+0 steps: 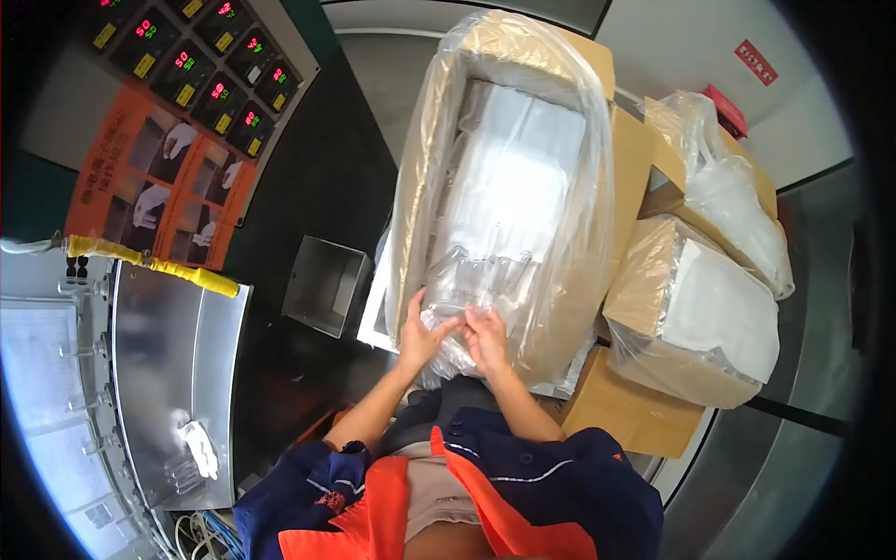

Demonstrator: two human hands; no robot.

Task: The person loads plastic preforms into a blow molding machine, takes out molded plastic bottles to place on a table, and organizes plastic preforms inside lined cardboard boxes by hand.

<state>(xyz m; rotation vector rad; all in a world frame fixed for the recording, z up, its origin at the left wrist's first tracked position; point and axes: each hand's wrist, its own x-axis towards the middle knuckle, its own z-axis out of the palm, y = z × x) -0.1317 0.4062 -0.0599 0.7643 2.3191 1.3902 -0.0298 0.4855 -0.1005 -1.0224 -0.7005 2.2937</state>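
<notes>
A large carton lined with clear plastic stands before me, holding a white sheet stack and clear glove-shaped pieces at its near end. Over that near end, my left hand is closed, thumb and fingers pinching clear film whose exact form is unclear. My right hand is beside it, its fingertips pressed together on the same clear film.
At right are two more plastic-lined boxes and a brown carton. An open metal box sits left of the big carton. Further left are a metal trough, a yellow-wrapped hose and a display panel.
</notes>
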